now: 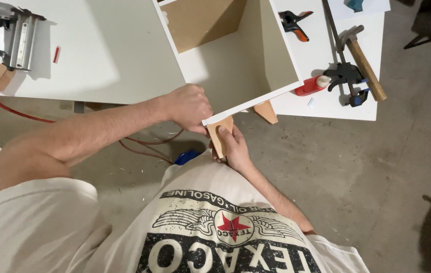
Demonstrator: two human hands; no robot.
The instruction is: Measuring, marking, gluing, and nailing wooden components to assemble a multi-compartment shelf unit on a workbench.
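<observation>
A white box-shaped cabinet (256,55) lies on the white workbench (99,45) and juts over its near edge. Two tapered wooden legs point down from its near face. My left hand (187,107) is closed around the cabinet's near left corner, right beside the nearer wooden leg (220,132). From below, my right hand (232,146) grips that leg and holds it against the corner. The second wooden leg (266,111) stands a short way to the right along the same edge.
A nail gun (8,30) with a red air hose (139,144) rests at the bench's far left on a wood block. On the right lie a hammer (364,63), a black bar clamp (344,73), a spring clamp (294,23) and a red glue bottle (310,86). Concrete floor lies below.
</observation>
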